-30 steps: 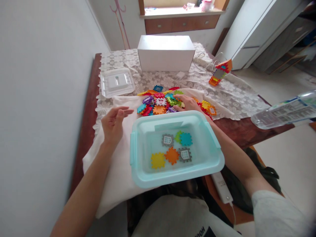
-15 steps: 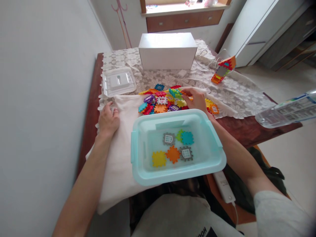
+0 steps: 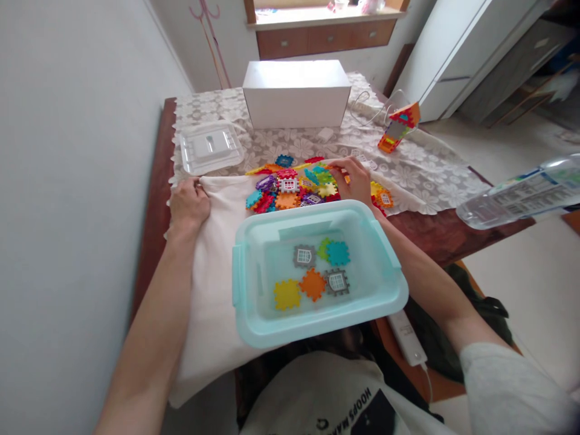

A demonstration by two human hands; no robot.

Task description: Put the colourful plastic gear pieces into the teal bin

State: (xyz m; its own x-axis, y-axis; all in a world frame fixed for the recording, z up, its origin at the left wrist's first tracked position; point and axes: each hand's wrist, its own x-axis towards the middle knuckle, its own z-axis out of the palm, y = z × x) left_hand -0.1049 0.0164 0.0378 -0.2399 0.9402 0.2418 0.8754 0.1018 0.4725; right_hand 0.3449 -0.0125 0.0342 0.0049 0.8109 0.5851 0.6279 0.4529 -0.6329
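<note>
A pale teal tub (image 3: 254,326) lies in front of me with several flat toothed pieces inside, among them a yellow one (image 3: 287,294), an orange one (image 3: 312,284) and a blue one (image 3: 338,252). Behind it, a heap of colourful pieces (image 3: 288,185) rests on a white cloth (image 3: 217,272). My left hand (image 3: 189,202) is closed on the cloth's far left corner, fingers curled. At the heap's right side is my right hand (image 3: 353,179), its fingers bent against green pieces; whether it grips one is hidden.
A white box (image 3: 296,109) stands at the back of the lace-covered table. Left of it lies a clear lid (image 3: 211,148). An assembled orange-and-red toy (image 3: 399,128) is at the back right, and a plastic bottle (image 3: 516,193) at the right edge.
My left hand has closed from a loosely spread pose and bunched the cloth's corner. My right hand remains at the heap. The whole view has shifted slightly.
</note>
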